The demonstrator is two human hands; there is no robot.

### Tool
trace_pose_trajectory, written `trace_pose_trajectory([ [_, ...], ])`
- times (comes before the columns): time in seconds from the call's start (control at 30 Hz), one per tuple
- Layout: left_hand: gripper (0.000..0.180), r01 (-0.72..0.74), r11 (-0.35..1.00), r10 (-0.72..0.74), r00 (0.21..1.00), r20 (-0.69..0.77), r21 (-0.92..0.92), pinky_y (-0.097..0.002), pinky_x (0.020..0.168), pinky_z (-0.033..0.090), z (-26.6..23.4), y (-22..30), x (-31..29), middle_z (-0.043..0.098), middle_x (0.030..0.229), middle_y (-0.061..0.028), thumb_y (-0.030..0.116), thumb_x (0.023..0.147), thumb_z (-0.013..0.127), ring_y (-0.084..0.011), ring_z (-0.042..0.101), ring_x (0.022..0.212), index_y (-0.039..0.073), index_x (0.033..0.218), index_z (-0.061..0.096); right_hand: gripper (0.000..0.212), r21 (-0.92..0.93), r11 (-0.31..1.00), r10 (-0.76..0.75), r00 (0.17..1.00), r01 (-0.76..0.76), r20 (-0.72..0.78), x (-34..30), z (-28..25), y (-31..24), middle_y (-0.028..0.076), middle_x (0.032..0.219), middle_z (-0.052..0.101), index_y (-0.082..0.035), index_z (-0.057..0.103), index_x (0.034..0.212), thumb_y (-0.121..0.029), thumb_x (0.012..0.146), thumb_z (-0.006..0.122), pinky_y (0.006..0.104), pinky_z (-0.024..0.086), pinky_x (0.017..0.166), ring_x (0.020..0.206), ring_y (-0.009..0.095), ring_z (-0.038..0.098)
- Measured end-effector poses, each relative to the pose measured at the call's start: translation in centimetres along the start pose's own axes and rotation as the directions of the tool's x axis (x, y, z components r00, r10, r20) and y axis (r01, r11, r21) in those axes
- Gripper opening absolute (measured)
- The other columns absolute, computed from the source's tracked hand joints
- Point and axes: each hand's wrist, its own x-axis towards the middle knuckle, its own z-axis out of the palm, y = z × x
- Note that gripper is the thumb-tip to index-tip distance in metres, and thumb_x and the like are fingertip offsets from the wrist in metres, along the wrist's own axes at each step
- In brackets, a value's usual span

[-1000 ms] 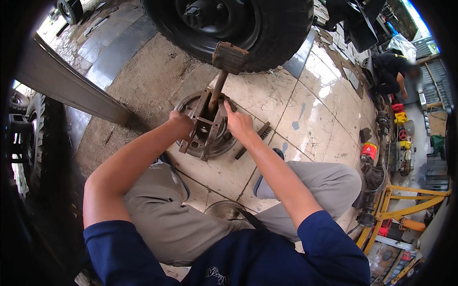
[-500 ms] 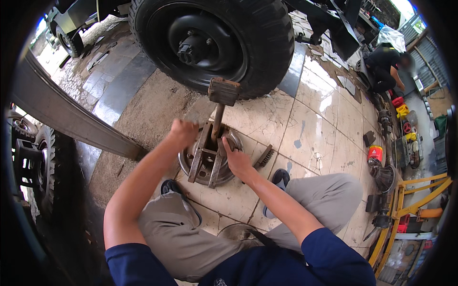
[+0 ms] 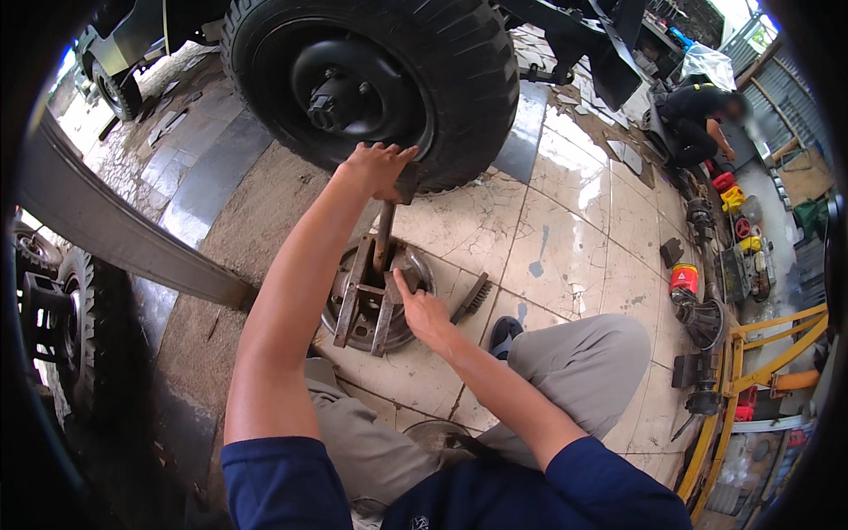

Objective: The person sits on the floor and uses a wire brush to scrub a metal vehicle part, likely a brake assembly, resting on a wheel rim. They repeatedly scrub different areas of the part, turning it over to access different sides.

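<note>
A homemade-looking metal stand [image 3: 349, 305], made of worn steel bars, rests on a round wheel rim [image 3: 415, 334]. From it a rusty shaft [image 3: 382, 237] rises at a slight tilt to a brown block-shaped head [image 3: 407, 182]. My left hand [image 3: 375, 168] lies over that head with its fingers stretched out; the palm side is hidden. My right hand [image 3: 426, 315] is at the stand's right side, closed against a small dark metal block [image 3: 394, 288], its index finger laid straight along it. A wire brush [image 3: 473, 298] lies on the tiles just right of the rim.
Beyond the stand stands a large black vehicle wheel [image 3: 371, 88]. A grey metal post [image 3: 132, 225] slants in at left. To the right are a red can [image 3: 684, 278], yellow metal frame [image 3: 733, 380] and axle parts [image 3: 702, 322]. Another person [image 3: 698, 124] crouches at far right.
My left hand has moved up and away from beside the shaft onto the block-shaped head. My right hand stays at the stand's right side. The view has shifted slightly.
</note>
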Motion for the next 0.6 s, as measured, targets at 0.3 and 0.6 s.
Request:
trace_pose_trajectory([
  [0.3, 0.076, -0.025, 0.997, 0.032, 0.994, -0.102, 0.072, -0.0434, 0.095, 0.050, 1.0, 0.3, 1.2, 0.064, 0.123, -0.0110, 0.036, 0.068, 0.087, -0.0320, 0.060, 0.120, 0.012, 0.131, 0.052, 0.079, 0.240, 0.971, 0.045, 0.972, 0.013, -0.232, -0.2, 2.3, 1.0, 0.022, 0.158, 0.027, -0.022, 0.027, 0.156, 0.005, 0.086, 0.049, 0.0452, 0.041, 0.111, 0.138, 0.039, 0.040],
  [0.6, 0.080, -0.001, 0.997, 0.012, 0.992, -0.125, 0.082, -0.0460, 0.102, 0.045, 1.6, 0.3, 0.6, 0.054, 0.131, -0.0102, 0.036, 0.067, 0.087, -0.0287, 0.051, 0.127, 0.009, 0.133, 0.050, 0.065, 0.197, 0.849, -0.359, 0.808, 0.491, -0.467, -0.4, 1.7, -4.3, 0.007, 0.154, 0.043, -0.015, 0.051, 0.144, 0.003, 0.082, 0.051, 0.0470, 0.025, 0.120, 0.144, 0.025, 0.037],
])
